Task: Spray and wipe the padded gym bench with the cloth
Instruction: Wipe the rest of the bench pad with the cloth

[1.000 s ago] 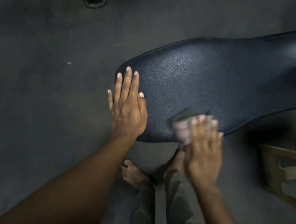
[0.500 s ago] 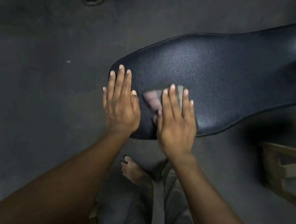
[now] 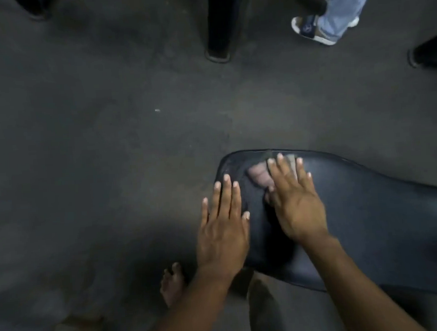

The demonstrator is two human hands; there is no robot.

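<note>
While left hand point(image 3: 222, 231) lies flat, right hand's point(image 3: 295, 201) splayed fingers point(image 3: 282, 166) atop cloth point(image 3: 260, 174); bench point(image 3: 369, 220) beneath.

The cloth point(image 3: 260, 174) is mostly hidden under the blurred right hand point(image 3: 295, 199); the bench point(image 3: 369, 220) runs off the frame's right edge.

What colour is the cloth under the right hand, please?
Pale pinkish with grey, blurred; the head view shows the cloth best.
</note>
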